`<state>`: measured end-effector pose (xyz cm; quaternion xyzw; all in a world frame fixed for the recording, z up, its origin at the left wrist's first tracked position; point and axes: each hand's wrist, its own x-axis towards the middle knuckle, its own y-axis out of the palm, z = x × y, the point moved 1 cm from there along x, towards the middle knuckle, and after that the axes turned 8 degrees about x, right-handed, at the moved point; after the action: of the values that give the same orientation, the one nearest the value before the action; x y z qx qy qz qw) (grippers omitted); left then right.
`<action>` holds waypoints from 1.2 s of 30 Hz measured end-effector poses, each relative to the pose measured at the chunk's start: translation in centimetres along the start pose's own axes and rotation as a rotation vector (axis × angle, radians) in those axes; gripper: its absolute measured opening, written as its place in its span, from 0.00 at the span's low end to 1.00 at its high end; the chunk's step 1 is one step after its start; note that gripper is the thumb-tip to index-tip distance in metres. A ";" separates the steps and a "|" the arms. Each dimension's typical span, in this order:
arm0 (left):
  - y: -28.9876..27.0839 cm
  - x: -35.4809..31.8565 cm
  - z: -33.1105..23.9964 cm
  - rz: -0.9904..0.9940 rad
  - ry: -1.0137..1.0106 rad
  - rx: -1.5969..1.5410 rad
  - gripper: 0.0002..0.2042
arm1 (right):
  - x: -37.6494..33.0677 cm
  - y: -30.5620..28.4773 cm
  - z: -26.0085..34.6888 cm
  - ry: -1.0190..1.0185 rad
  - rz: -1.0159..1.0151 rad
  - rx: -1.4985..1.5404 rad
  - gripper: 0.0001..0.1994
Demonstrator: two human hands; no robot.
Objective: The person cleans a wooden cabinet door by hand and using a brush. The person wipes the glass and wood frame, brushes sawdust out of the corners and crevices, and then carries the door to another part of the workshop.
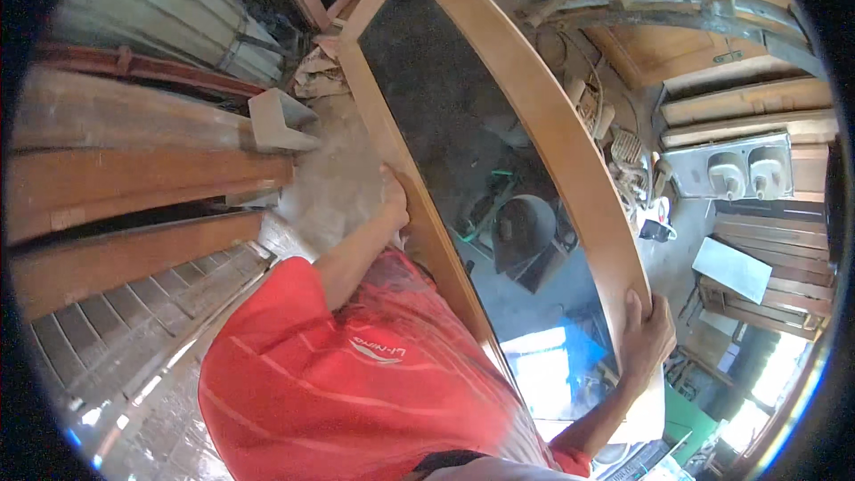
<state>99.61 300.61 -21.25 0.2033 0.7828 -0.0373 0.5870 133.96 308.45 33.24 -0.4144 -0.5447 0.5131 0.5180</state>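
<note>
A long wooden frame (552, 138) with a dark, shiny glass pane (445, 98) stands tilted across the middle of the view, close against my red shirt. At its left edge my left hand (396, 202) is closed round the wood, its fingers partly hidden. On the opposite edge, lower right, my right hand (647, 336) grips the frame with the thumb on the front face and the fingers behind. Reflections of a window and of my own shape show in the glass.
Stacked wooden boards (151, 187) lie at the left, with a pale box-shaped piece (278, 120) on their end. To the right are a metal double sink (735, 169), a white panel (732, 269) and heaped cables and tools (628, 160). A curved metal bar (677, 13) crosses the upper right.
</note>
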 end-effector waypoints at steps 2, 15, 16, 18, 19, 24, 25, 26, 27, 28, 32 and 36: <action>0.7 0.5 -1.0 -0.029 -0.001 -0.004 0.41 | 4.2 0.0 1.8 -0.060 0.128 -0.084 0.26; 8.2 9.7 -12.4 -0.118 -0.107 -0.102 0.40 | 30.4 9.8 15.7 -0.153 0.465 -0.270 0.32; 8.6 10.8 -13.9 -0.127 -0.109 -0.106 0.40 | 32.6 10.9 16.9 -0.184 0.469 -0.247 0.35; 9.8 13.3 -17.2 -0.137 -0.111 -0.101 0.40 | 36.8 13.6 19.3 -0.164 0.525 -0.276 0.30; 10.2 14.4 -19.1 -0.143 -0.110 -0.098 0.40 | 38.7 14.9 20.6 -0.153 0.539 -0.252 0.31; 11.6 20.4 -27.7 -0.156 -0.092 -0.050 0.39 | 48.2 22.1 25.7 -0.125 0.725 -0.314 0.32; 11.9 21.6 -29.3 -0.151 -0.089 -0.035 0.39 | 49.7 23.1 27.4 -0.121 0.753 -0.329 0.32; 12.2 22.8 -30.4 -0.148 -0.088 -0.033 0.39 | 51.2 24.0 29.6 -0.086 0.793 -0.297 0.30; 12.5 23.8 -32.0 -0.144 -0.082 -0.022 0.39 | 52.4 24.8 31.8 -0.076 0.822 -0.280 0.29; 13.1 24.7 -33.3 -0.134 -0.086 -0.014 0.39 | 53.7 25.6 33.9 -0.056 0.854 -0.266 0.29; 14.2 27.3 -37.1 -0.141 -0.078 0.009 0.39 | 57.1 27.9 39.1 -0.116 0.863 -0.116 0.33; 15.6 28.9 -38.5 -0.149 -0.066 -0.015 0.39 | 59.6 31.0 40.3 -0.093 0.910 -0.213 0.34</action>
<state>63.84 334.21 -33.54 0.1389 0.7761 -0.0816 0.6097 84.49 365.81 13.40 -0.6386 -0.3799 0.6473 0.1697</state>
